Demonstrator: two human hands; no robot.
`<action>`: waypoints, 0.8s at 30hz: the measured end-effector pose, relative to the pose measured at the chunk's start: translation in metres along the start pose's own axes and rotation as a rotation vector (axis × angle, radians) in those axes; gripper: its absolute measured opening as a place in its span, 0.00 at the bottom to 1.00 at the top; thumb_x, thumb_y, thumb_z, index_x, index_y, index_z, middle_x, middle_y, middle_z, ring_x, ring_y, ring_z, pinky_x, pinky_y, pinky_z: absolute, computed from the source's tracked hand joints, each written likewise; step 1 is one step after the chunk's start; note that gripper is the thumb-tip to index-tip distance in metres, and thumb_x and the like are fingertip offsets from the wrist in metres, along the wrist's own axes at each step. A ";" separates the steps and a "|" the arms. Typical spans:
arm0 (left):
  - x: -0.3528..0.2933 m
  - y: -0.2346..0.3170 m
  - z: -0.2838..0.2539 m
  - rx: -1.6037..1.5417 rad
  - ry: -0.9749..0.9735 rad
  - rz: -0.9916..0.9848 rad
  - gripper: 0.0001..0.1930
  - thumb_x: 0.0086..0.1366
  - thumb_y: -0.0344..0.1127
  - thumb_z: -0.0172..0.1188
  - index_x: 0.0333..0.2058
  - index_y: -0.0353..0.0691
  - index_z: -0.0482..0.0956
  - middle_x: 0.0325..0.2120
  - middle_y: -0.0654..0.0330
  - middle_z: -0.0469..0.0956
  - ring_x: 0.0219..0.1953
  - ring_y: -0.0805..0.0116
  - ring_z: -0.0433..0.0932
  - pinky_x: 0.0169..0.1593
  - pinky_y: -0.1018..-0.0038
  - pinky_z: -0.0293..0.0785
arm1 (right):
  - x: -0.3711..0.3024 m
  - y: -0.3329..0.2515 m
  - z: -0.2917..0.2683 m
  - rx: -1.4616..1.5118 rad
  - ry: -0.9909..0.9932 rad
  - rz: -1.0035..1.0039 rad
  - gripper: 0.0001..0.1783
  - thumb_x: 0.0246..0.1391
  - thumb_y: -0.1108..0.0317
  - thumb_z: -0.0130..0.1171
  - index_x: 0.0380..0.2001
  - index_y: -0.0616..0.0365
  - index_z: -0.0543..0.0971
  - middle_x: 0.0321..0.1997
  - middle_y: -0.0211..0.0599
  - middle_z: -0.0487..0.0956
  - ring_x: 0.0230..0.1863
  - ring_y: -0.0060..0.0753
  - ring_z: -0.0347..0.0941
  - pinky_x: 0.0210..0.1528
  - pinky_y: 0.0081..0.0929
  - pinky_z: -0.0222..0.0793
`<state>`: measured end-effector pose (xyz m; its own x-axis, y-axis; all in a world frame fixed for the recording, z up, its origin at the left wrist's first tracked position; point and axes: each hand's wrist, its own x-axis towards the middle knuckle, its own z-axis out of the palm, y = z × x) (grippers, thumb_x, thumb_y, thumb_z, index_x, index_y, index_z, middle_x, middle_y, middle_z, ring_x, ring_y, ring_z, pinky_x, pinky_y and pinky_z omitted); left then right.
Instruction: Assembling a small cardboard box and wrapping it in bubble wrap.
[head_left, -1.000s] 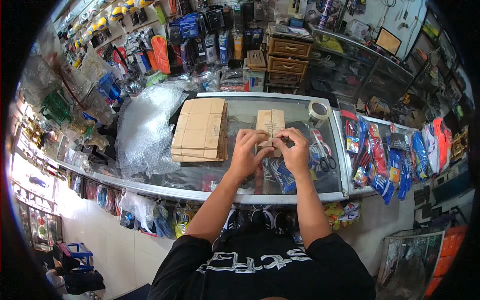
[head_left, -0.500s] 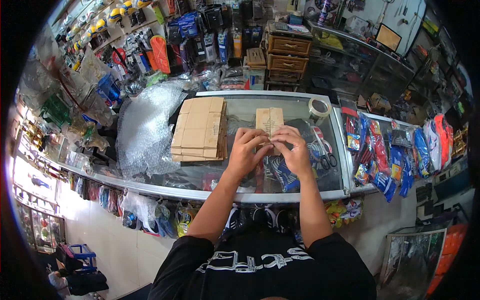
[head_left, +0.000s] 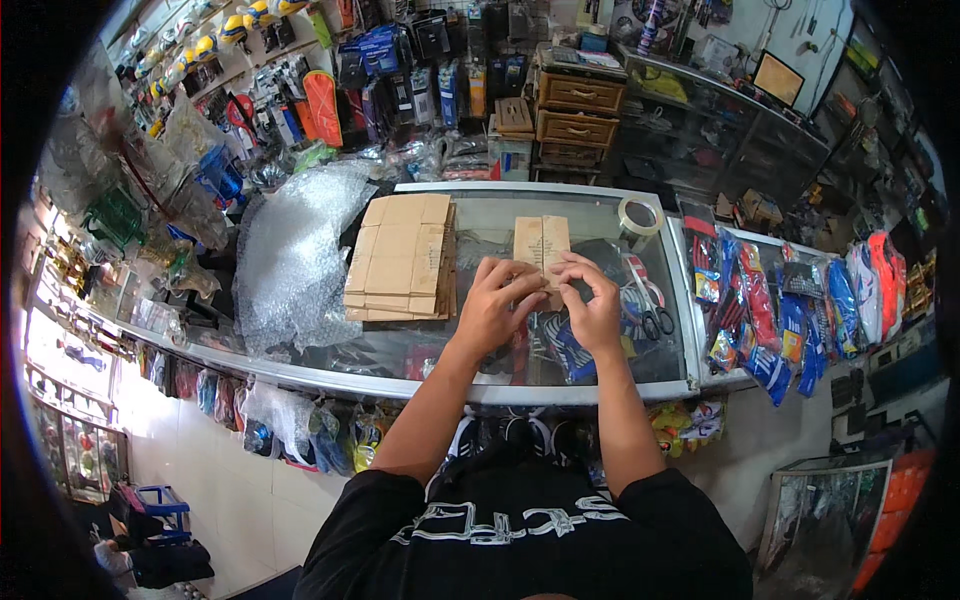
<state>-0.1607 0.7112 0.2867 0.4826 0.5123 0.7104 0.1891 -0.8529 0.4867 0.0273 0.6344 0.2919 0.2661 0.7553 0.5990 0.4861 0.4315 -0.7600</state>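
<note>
A small brown cardboard box [head_left: 541, 236] lies on the glass counter in front of me, its near end partly hidden by my fingers. My left hand [head_left: 496, 302] is curled over the near left side of this box, thumb and fingertips closed on its edge. On the opposite side, my right hand [head_left: 592, 304] has bent fingers at the box's near right edge; the exact contact of its fingertips is hard to make out. To the left rests a stack of flattened cardboard boxes [head_left: 398, 245].
A roll of tape [head_left: 640, 215] and red-handled scissors [head_left: 650, 297] lie right of the small box. Bubble wrap [head_left: 297, 255] covers the counter's left part. The glass counter's metal front edge [head_left: 540, 394] runs before me. Packaged goods [head_left: 770, 310] sit farther right.
My hands have drawn slightly apart at the near end of the small box, the right one moving a little to the right. The stack, tape and scissors stay put.
</note>
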 end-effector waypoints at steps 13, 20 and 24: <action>0.002 0.011 0.023 -0.117 -0.084 -0.108 0.29 0.65 0.23 0.69 0.63 0.56 0.87 0.72 0.35 0.69 0.72 0.31 0.70 0.67 0.51 0.78 | -0.006 -0.003 0.000 -0.106 0.125 -0.057 0.08 0.58 0.78 0.65 0.42 0.63 0.83 0.55 0.47 0.87 0.65 0.53 0.81 0.67 0.47 0.75; 0.033 0.027 0.052 -0.232 -0.249 -0.154 0.26 0.67 0.19 0.64 0.62 0.48 0.86 0.74 0.35 0.65 0.69 0.36 0.76 0.61 0.56 0.82 | -0.009 0.003 -0.012 -0.099 0.374 0.039 0.08 0.62 0.79 0.63 0.44 0.66 0.82 0.60 0.51 0.83 0.63 0.52 0.80 0.65 0.42 0.76; 0.041 0.031 0.080 -0.231 -0.242 -0.086 0.25 0.68 0.21 0.64 0.63 0.46 0.86 0.74 0.36 0.65 0.68 0.35 0.76 0.61 0.53 0.81 | -0.013 0.014 -0.016 -0.084 0.463 0.172 0.09 0.68 0.75 0.63 0.48 0.65 0.79 0.64 0.52 0.81 0.64 0.54 0.79 0.66 0.46 0.74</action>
<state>-0.0668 0.6978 0.2900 0.6677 0.5186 0.5340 0.0522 -0.7482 0.6614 0.0439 0.6229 0.2779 0.6809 0.5053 0.5301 0.4626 0.2643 -0.8462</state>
